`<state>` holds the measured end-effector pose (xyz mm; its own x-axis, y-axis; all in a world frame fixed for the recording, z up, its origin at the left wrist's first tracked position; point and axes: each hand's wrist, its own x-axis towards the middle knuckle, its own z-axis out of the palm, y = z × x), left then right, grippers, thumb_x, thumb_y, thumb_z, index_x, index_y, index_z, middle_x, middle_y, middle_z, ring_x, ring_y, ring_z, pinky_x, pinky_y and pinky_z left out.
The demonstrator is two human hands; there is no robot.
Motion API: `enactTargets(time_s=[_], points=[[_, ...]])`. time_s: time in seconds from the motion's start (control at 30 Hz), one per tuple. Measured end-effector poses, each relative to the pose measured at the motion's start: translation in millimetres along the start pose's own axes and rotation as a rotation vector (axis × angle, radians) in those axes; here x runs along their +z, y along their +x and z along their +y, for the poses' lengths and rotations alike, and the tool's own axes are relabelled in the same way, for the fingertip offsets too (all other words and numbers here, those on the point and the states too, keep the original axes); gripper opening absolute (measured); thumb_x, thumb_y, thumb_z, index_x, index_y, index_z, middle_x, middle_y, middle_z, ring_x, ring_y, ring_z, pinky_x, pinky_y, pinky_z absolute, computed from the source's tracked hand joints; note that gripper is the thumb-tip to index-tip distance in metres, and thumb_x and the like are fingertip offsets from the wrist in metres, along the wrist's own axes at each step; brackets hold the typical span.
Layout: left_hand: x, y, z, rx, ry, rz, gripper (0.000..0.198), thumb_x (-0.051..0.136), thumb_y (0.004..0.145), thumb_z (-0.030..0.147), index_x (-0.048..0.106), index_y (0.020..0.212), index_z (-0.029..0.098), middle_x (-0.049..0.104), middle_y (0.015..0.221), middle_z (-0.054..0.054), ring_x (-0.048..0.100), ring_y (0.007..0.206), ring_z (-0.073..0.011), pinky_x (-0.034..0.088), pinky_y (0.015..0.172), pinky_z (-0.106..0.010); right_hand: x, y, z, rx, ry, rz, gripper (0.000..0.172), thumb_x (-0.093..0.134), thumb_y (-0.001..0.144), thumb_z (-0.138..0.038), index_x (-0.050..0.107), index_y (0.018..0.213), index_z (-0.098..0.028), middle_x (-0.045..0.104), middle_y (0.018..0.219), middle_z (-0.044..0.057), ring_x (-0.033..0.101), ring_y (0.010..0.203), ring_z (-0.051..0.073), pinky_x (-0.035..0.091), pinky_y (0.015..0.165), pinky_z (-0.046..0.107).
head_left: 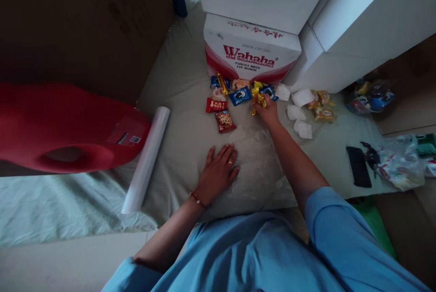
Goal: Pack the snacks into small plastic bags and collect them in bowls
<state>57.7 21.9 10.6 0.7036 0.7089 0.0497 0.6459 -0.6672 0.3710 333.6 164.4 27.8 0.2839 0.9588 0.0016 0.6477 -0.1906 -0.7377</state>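
My left hand [220, 171] lies flat, fingers spread, on a clear plastic bag [259, 155] spread over the pale cloth. My right hand [268, 111] reaches forward and is closed on a yellow-wrapped snack [258, 97]. In front of it lies a heap of small snack packets: a blue packet [240, 96], a red packet [215, 105] and a brown cookie packet [225, 121]. They sit at the foot of a white and red Wahaha carton [252, 51].
White wrapped packets [299, 115] and yellow packets [322, 106] lie to the right. A white roll [146, 160] and a red plastic stool [61, 124] are at left. A black phone [358, 166], keys and plastic bags [400, 162] lie far right. White furniture [340, 33] stands behind.
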Motion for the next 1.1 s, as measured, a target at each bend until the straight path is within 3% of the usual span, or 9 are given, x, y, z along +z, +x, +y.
enactTargets(time_s=[0.1, 0.2, 0.33, 0.4, 0.47, 0.6, 0.8, 0.97, 1.1], points=[[-0.1, -0.3, 0.2, -0.001, 0.005, 0.01, 0.054, 0.041, 0.106, 0.043, 0.048, 0.154, 0.02, 0.044, 0.164, -0.013, 0.038, 0.153, -0.0297, 0.018, 0.129, -0.061, -13.0, -1.2, -7.0, -0.024, -0.009, 0.123, 0.038, 0.059, 0.089, -0.033, 0.058, 0.123, -0.017, 0.07, 0.109, 0.01, 0.063, 0.095, 0.022, 0.05, 0.088, 0.036], [0.6, -0.6, 0.7, -0.006, 0.006, 0.019, 0.054, 0.041, 0.105, 0.043, 0.049, 0.154, 0.021, 0.045, 0.163, -0.013, 0.038, 0.153, -0.0293, 0.016, 0.129, -0.06, -47.2, -21.8, -20.7, -0.123, -0.114, 0.097, 0.033, 0.056, 0.092, -0.035, 0.059, 0.122, -0.019, 0.07, 0.105, 0.009, 0.064, 0.091, 0.023, 0.05, 0.081, 0.035], [2.0, -0.5, 1.8, -0.014, 0.017, 0.033, 0.055, 0.042, 0.105, 0.043, 0.047, 0.155, 0.02, 0.043, 0.164, -0.013, 0.037, 0.154, -0.0299, 0.015, 0.13, -0.059, -81.9, -82.2, -43.6, -0.247, -0.508, -0.317, 0.028, 0.065, 0.089, -0.029, 0.064, 0.115, -0.02, 0.073, 0.101, 0.01, 0.066, 0.09, 0.026, 0.046, 0.075, 0.033], [2.6, -0.3, 2.3, -0.018, 0.03, 0.035, 0.056, 0.042, 0.105, 0.043, 0.046, 0.156, 0.02, 0.043, 0.165, -0.013, 0.036, 0.154, -0.03, 0.015, 0.129, -0.059, -79.3, -115.7, -50.0, -0.216, -0.719, -0.48, 0.025, 0.064, 0.09, -0.025, 0.066, 0.115, -0.02, 0.074, 0.104, 0.012, 0.067, 0.09, 0.026, 0.046, 0.073, 0.032], [2.7, 0.1, 2.9, -0.019, 0.047, 0.029, 0.057, 0.041, 0.105, 0.043, 0.045, 0.157, 0.019, 0.043, 0.165, -0.013, 0.036, 0.154, -0.03, 0.015, 0.129, -0.059, -65.9, -143.0, -49.7, -0.228, -0.849, -0.535, 0.023, 0.056, 0.097, -0.023, 0.066, 0.118, -0.02, 0.074, 0.108, 0.013, 0.067, 0.096, 0.027, 0.047, 0.074, 0.032], [2.3, 0.5, 3.9, -0.021, 0.076, 0.019, 0.058, 0.04, 0.105, 0.044, 0.044, 0.157, 0.019, 0.043, 0.165, -0.013, 0.037, 0.154, -0.0298, 0.017, 0.129, -0.059, -39.5, -169.9, -30.8, -0.386, -0.84, -0.498, 0.029, 0.053, 0.103, -0.031, 0.064, 0.127, -0.018, 0.07, 0.122, 0.015, 0.058, 0.118, 0.032, 0.05, 0.09, 0.039], [3.3, 1.2, 4.0, -0.027, 0.109, -0.001, 0.057, 0.038, 0.106, 0.044, 0.046, 0.155, 0.018, 0.043, 0.165, -0.013, 0.037, 0.154, -0.0297, 0.019, 0.128, -0.059, -49.5, -181.0, 15.0, -0.535, -0.509, -0.398, 0.083, 0.078, 0.087, -0.029, 0.037, 0.157, -0.015, 0.043, 0.159, 0.019, 0.042, 0.141, 0.034, 0.041, 0.116, 0.051], [3.3, 2.6, 4.8, -0.027, 0.116, 0.002, 0.056, 0.04, 0.105, 0.043, 0.047, 0.155, 0.018, 0.043, 0.165, -0.013, 0.038, 0.153, -0.0303, 0.019, 0.127, -0.059, -67.5, -197.0, 47.3, -0.598, -0.418, -0.319, 0.078, 0.077, 0.088, -0.029, 0.041, 0.156, -0.016, 0.039, 0.161, 0.021, 0.037, 0.145, 0.036, 0.037, 0.118, 0.056], [3.4, 3.2, 5.3, -0.025, 0.111, 0.008, 0.055, 0.041, 0.105, 0.043, 0.048, 0.154, 0.019, 0.044, 0.164, -0.014, 0.039, 0.153, -0.0309, 0.02, 0.127, -0.059, -69.8, -201.5, 51.1, -0.555, -0.348, -0.204, 0.054, 0.066, 0.098, -0.038, 0.055, 0.145, -0.016, 0.054, 0.148, 0.018, 0.046, 0.133, 0.032, 0.042, 0.111, 0.05]])
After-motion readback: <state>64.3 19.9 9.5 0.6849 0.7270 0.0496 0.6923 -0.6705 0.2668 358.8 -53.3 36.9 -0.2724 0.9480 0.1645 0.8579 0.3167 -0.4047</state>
